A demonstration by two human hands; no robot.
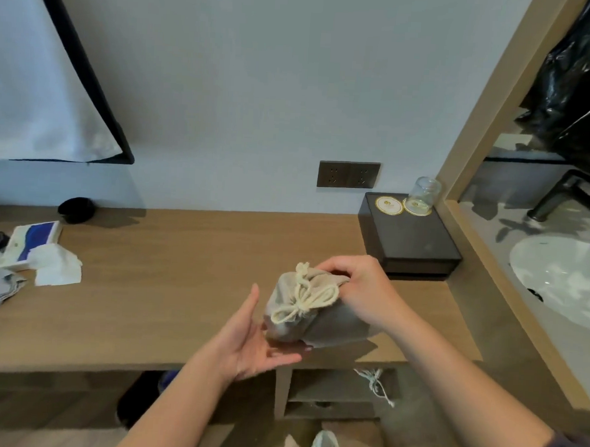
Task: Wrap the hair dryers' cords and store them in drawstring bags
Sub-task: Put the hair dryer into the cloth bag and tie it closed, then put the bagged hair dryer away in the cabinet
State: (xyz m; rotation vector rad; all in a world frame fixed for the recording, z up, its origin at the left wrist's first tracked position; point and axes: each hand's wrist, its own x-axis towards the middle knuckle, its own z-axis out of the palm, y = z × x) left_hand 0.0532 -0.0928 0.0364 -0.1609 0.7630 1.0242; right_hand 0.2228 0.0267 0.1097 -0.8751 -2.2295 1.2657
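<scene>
A full grey drawstring bag [329, 324] with a cream cord [303, 300] tied in a bow lies on its side at the front of the wooden counter [167, 278]. My right hand [365, 292] grips the bag's upper far end, fingers curled over the cloth. My left hand [256, 341] lies palm up with straight fingers under the bag's near end. No hair dryer shows; the bag hides its contents. A second bag's cream cord [375, 384] hangs from the shelf under the counter.
A black box [419, 247] with an upturned glass [423, 192] stands at the counter's back right, under a wall socket [348, 174]. Tissue pack and loose tissues [46, 254] lie left. A white sink [564, 278] is beyond the wooden frame on the right.
</scene>
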